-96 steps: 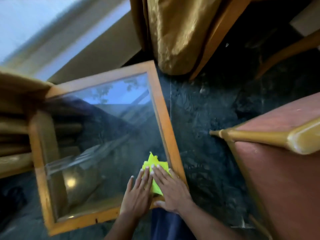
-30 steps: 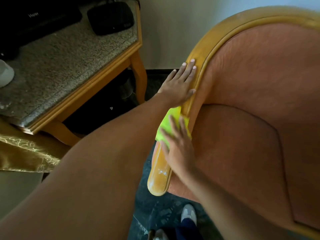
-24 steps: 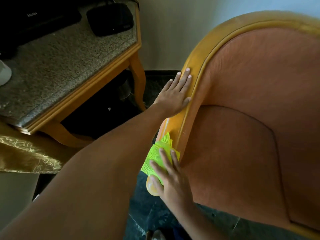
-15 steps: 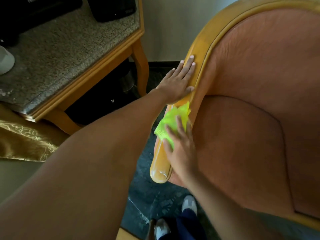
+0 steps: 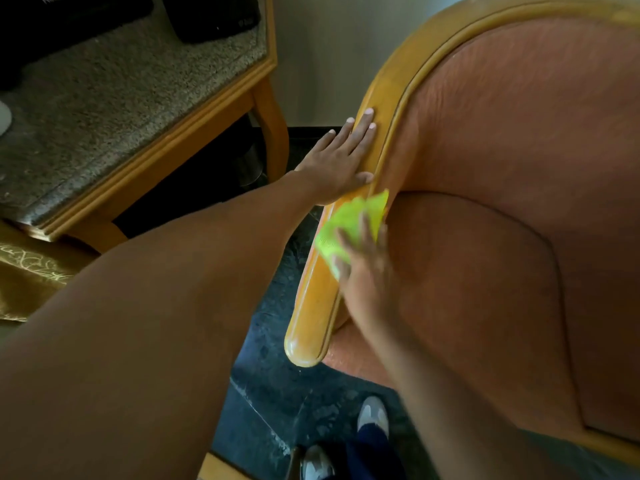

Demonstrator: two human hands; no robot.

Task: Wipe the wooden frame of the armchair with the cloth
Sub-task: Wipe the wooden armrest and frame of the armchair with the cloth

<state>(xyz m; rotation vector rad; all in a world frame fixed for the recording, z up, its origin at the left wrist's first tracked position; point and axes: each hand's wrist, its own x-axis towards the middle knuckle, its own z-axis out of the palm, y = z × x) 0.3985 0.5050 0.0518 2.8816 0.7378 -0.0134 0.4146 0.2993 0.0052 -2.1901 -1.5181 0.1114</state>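
The armchair has orange-pink upholstery (image 5: pixel 502 202) and a curved wooden frame (image 5: pixel 311 313) running from the top of the back down to a rounded arm end. A bright yellow-green cloth (image 5: pixel 349 223) lies on the frame's arm. My right hand (image 5: pixel 367 271), blurred, presses flat on the cloth with its fingers spread over it. My left hand (image 5: pixel 341 161) rests flat on the wooden frame just above the cloth, fingers straight and pointing up along the rail.
A wooden side table (image 5: pixel 214 109) with a speckled stone top stands to the left, with dark devices (image 5: pixel 211 15) on it. Gold fabric (image 5: pixel 24 271) lies at the lower left. The floor is dark stone (image 5: pixel 277 393); my shoes (image 5: pixel 370 417) are beside the chair.
My right hand has slid the cloth up and down along the wooden arm and is now slightly lower than half a second ago. My left hand stays on the rail.
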